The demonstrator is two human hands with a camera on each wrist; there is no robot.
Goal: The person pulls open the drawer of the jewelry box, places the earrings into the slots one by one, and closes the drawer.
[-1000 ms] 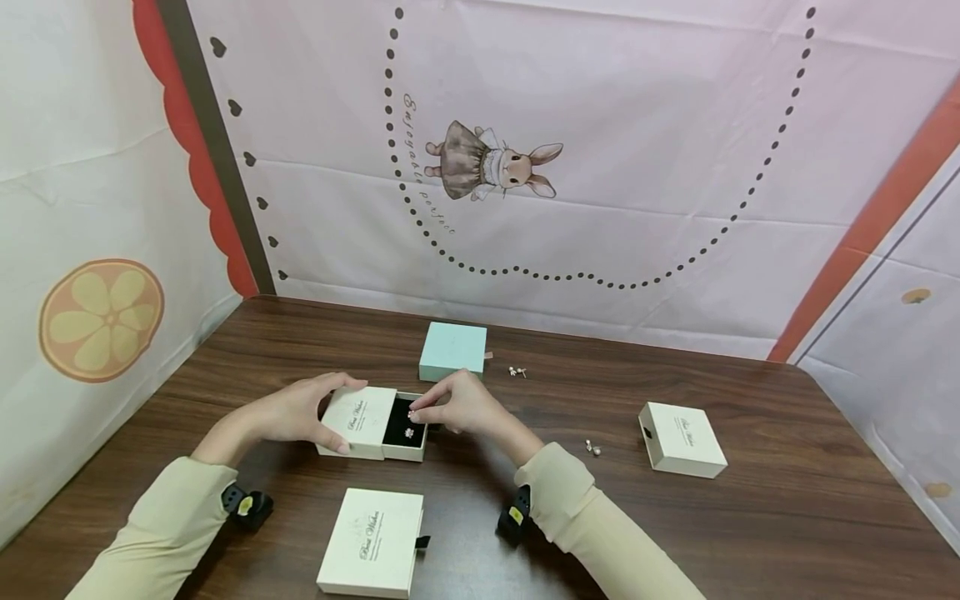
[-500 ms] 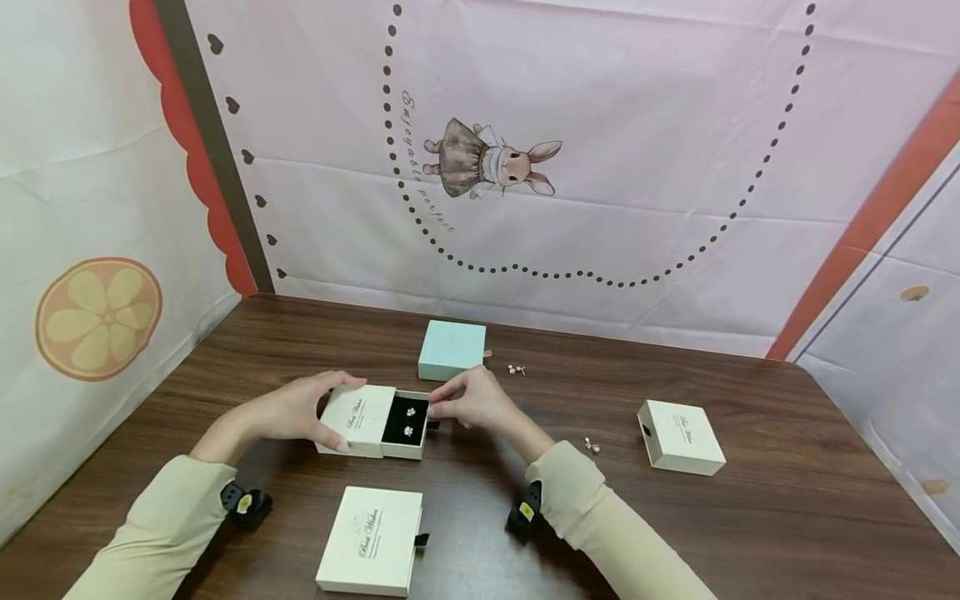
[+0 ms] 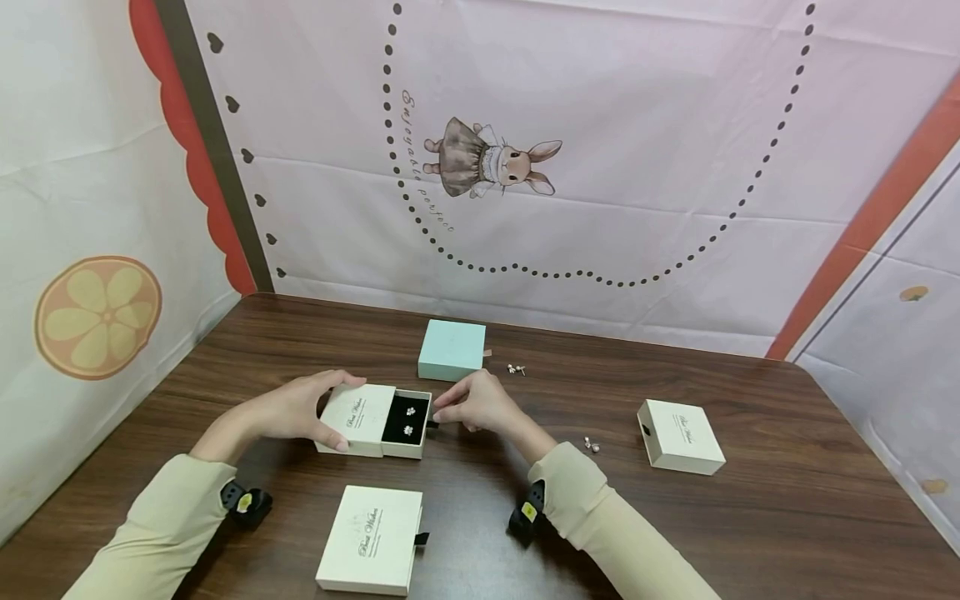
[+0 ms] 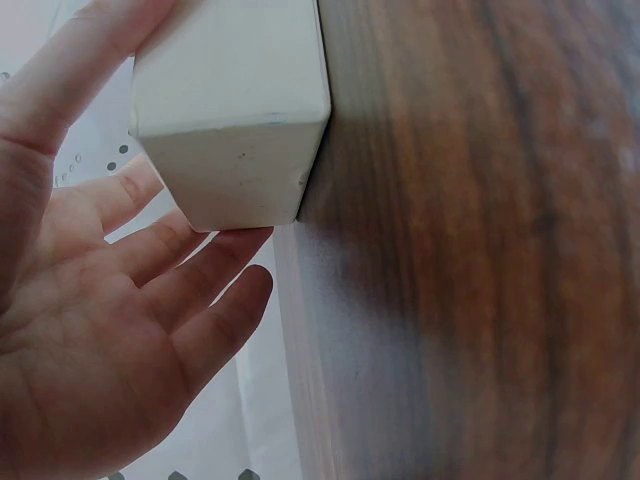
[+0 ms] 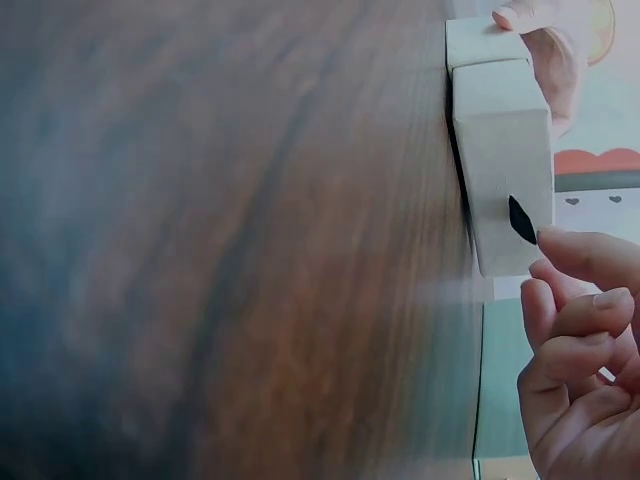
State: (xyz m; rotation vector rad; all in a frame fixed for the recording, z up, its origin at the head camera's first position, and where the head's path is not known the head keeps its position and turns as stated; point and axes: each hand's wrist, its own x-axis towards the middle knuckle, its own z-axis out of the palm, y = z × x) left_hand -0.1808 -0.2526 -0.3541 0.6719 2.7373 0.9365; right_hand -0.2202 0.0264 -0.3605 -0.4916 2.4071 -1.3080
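My left hand [image 3: 296,410] grips the cream sleeve of a jewelry box [image 3: 362,417], thumb on the near side and fingers around the far side. The box's drawer [image 3: 406,451] is slid partly out to the right. Two small sparkly earrings [image 3: 410,412] sit on its black insert [image 3: 397,407]. My right hand [image 3: 477,402] is at the drawer's right end, with thumb and forefinger close together. In the right wrist view, a fingertip lies right beside the black ribbon tab [image 5: 521,219], and the other fingers are loosely curled.
A mint box [image 3: 452,348] stands behind, with a pair of earrings [image 3: 516,369] to its right. More earrings [image 3: 592,446] lie near a cream box [image 3: 682,437] on the right. Another cream box [image 3: 371,540] with a black tab lies in front.
My right hand has drawn back from the earrings on the insert to the drawer's right end, leaving both in view. My left hand keeps its grip on the sleeve.
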